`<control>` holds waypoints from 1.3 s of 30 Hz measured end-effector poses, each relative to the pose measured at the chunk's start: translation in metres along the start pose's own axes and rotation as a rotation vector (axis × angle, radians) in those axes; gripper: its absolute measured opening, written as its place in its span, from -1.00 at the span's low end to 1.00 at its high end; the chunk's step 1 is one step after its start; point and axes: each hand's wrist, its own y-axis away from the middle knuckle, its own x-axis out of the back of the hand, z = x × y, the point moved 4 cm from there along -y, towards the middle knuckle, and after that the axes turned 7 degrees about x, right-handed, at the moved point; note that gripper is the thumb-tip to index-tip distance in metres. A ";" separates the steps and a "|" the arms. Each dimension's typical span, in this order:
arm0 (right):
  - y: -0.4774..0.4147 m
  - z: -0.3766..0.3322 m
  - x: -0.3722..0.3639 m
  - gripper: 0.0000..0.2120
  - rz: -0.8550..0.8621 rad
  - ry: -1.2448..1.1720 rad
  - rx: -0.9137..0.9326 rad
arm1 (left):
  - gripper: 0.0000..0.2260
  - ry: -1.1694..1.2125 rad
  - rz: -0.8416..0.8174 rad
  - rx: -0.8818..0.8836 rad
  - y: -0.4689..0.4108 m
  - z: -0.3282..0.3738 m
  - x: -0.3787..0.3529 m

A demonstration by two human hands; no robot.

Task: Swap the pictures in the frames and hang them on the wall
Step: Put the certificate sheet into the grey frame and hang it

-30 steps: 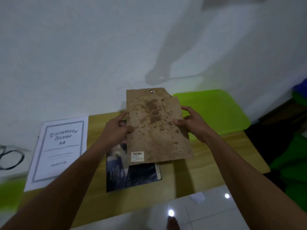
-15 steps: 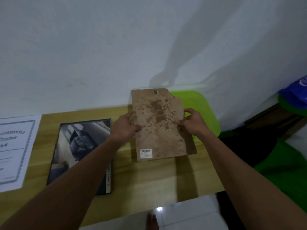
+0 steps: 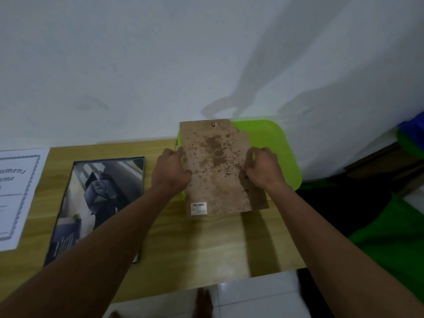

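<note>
- The person holds a brown, stained backing board (image 3: 215,171) by its two long edges, above the right end of the wooden table (image 3: 206,249), with its far end over a green stool (image 3: 275,143).
- The left hand (image 3: 171,171) grips the left edge with the thumb on the board's face. The right hand (image 3: 263,171) pinches the right edge with curled fingers.
- A barcode sticker (image 3: 199,208) sits at the board's near corner and a metal hanger (image 3: 213,124) at its far edge.
- A black frame (image 3: 103,203) showing a dark picture lies flat on the table to the left, well apart from the board. A certificate sheet (image 3: 16,193) lies beside it at the far left.
- The step in hand appears to be the swap itself: the backing is out and nothing has been hung.
- The next move likely calls for setting the board down, or lining it up squarely over whichever frame it belongs to. Its cut corner and hanger need to face the right way.
</note>
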 end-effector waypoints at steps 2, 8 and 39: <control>0.003 0.000 -0.004 -0.63 -0.046 0.056 0.084 | -0.42 -0.065 0.003 -0.092 0.002 0.001 -0.005; 0.007 -0.002 -0.008 -0.43 -0.171 0.113 0.149 | -0.26 -0.174 -0.133 -0.173 0.004 -0.006 -0.019; 0.099 -0.257 -0.212 -0.65 -0.289 0.197 0.069 | -0.71 0.016 -0.060 0.161 0.096 -0.314 0.096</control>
